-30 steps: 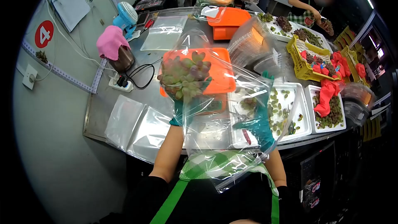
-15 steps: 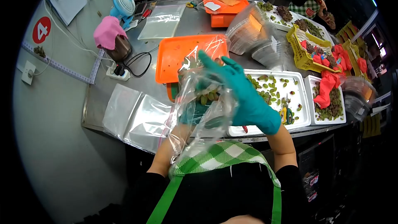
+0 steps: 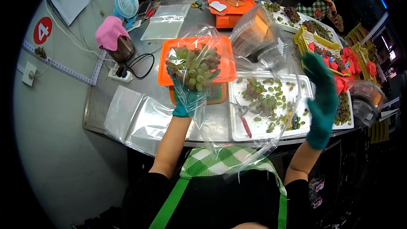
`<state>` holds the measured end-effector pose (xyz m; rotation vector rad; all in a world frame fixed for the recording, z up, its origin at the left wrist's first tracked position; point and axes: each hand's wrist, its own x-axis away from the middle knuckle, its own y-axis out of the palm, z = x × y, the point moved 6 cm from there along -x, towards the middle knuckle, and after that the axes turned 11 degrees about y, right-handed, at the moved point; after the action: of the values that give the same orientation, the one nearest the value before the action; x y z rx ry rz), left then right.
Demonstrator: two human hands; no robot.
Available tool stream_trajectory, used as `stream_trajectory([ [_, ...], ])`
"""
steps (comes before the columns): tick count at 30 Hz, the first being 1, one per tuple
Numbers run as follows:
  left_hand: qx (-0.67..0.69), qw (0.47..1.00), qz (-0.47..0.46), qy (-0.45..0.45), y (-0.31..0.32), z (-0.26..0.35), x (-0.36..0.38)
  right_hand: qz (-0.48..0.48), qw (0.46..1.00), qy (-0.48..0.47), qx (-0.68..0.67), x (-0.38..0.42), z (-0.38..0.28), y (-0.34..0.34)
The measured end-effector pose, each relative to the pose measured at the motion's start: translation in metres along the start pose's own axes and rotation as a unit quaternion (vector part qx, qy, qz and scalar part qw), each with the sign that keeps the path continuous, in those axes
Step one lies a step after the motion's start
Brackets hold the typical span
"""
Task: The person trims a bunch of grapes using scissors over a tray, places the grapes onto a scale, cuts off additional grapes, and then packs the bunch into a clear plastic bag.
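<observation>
My left hand (image 3: 186, 101), in a teal glove, grips a cluster of green and reddish succulents (image 3: 197, 70) from below. The cluster is held over the orange scale tray (image 3: 164, 74). A clear plastic bag (image 3: 207, 121) hangs around the cluster and my left hand, its loose side spreading right and toward the apron. My right hand (image 3: 321, 106), also gloved in teal, is raised by the right end of the white foam tray (image 3: 235, 121), fingers stretched out and slightly blurred. In that tray lie loose leaves, succulent rosettes (image 3: 255, 89), red-handled pliers (image 3: 243, 121) and yellow-handled scissors (image 3: 290, 119).
Flat clear bags (image 3: 137, 121) lie front left. Behind are an orange scale (image 3: 229, 20), stacked clear plastic containers (image 3: 254, 34) and a yellow basket (image 3: 307, 55). A fan (image 3: 126, 4) and kettle (image 3: 121, 51) stand left, near a cable. Two people work across the table.
My right hand has moved from the bag over the orange tray out to the right. The bag has spread out, and the succulents in my left hand now show fully.
</observation>
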<state>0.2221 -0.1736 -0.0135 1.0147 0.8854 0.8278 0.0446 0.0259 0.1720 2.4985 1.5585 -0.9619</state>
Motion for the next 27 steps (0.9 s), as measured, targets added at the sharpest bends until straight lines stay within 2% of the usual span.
stream_trajectory([
  [1,0.003,1.000,0.000,0.008,-0.001,0.003,-0.004,0.054,0.997,-0.003,-0.053,0.006,-0.010,-0.013],
  [2,0.009,1.000,0.000,0.015,-0.001,0.006,-0.006,0.016,0.996,-0.017,-0.086,0.010,-0.027,-0.011],
  [3,0.015,1.000,-0.001,0.018,-0.002,0.008,-0.007,-0.106,0.992,-0.073,-0.002,0.009,-0.042,0.004],
  [5,0.045,0.999,-0.014,0.014,0.003,0.007,-0.008,-0.176,0.975,0.037,0.128,0.017,-0.045,0.043],
  [7,0.138,0.989,-0.054,-0.018,0.013,0.002,-0.003,-0.311,0.894,0.069,0.314,0.028,-0.020,0.067],
  [8,0.196,0.976,-0.080,-0.047,0.019,-0.002,0.000,-0.344,0.874,0.055,0.339,0.031,-0.004,0.074],
  [11,0.188,0.972,-0.134,-0.050,0.028,-0.007,0.003,-0.403,0.820,0.148,0.377,0.020,0.015,0.108],
  [13,0.023,0.999,0.043,-0.021,0.034,-0.008,0.016,-0.328,0.912,0.074,0.237,0.014,0.023,0.125],
  [14,0.192,0.980,-0.047,-0.039,0.041,-0.012,0.015,-0.284,0.944,0.036,0.164,0.010,0.020,0.129],
  [15,0.339,0.927,-0.132,-0.090,0.050,-0.014,0.017,-0.246,0.947,-0.001,0.207,0.008,0.015,0.133],
  [16,0.343,0.926,-0.128,-0.094,0.046,-0.017,0.017,-0.206,0.945,-0.040,0.250,0.004,0.005,0.137],
  [18,0.331,0.928,-0.142,-0.090,0.043,-0.022,0.019,-0.232,0.901,-0.072,0.358,0.014,0.031,0.137],
  [20,0.320,0.928,-0.170,-0.090,0.041,-0.026,0.019,-0.218,0.895,-0.089,0.379,0.016,0.038,0.140],
  [24,0.275,0.952,-0.114,-0.070,0.031,-0.027,0.019,-0.181,0.918,-0.096,0.338,0.014,0.035,0.143],
  [27,0.098,0.993,0.045,-0.043,0.038,-0.024,0.021,-0.174,0.921,-0.095,0.335,0.013,0.036,0.141],
])
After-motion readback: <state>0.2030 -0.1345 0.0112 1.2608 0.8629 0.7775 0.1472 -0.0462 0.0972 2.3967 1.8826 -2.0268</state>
